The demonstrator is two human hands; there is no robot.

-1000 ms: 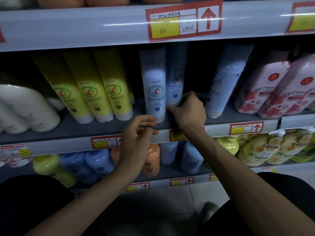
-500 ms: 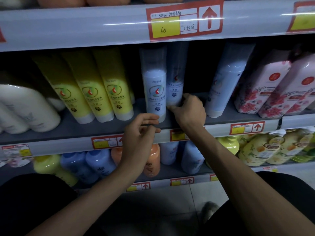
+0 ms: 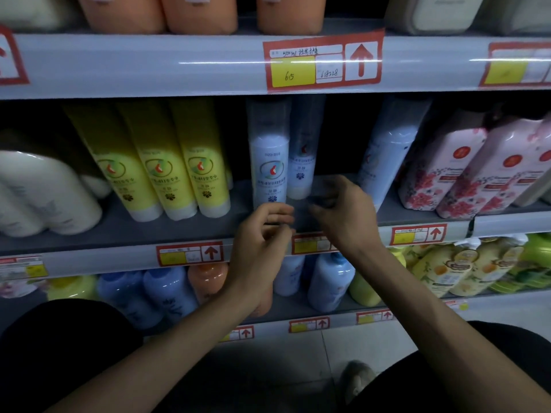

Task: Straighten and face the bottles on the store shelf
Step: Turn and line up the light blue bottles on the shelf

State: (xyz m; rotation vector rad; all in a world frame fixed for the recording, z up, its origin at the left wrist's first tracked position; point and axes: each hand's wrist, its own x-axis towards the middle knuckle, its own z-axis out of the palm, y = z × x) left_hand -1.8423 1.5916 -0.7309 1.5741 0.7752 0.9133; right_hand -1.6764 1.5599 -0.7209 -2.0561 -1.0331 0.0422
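Two pale blue bottles stand side by side on the middle shelf (image 3: pixel 119 231). The front blue bottle (image 3: pixel 269 162) faces me with its label. The second blue bottle (image 3: pixel 304 162) sits a little further back on its right. My left hand (image 3: pixel 262 234) hovers at the shelf edge just below the front bottle's base, fingers loosely curled and holding nothing. My right hand (image 3: pixel 343 210) is off the second bottle, blurred, fingers apart and empty, just right of its base. A third blue bottle (image 3: pixel 387 153) leans to the right, beyond my right hand.
Three yellow bottles (image 3: pixel 155 165) lean in a row on the left, with white bottles (image 3: pixel 44 189) past them. Pink floral bottles (image 3: pixel 441 174) fill the right. Orange bottles (image 3: pixel 202 10) stand on the upper shelf, with blue, orange and yellow ones (image 3: pixel 328 281) below.
My right hand has let go of the second blue bottle and drawn back to the right. My left hand's fingers have loosened. The camera has tilted up slightly.
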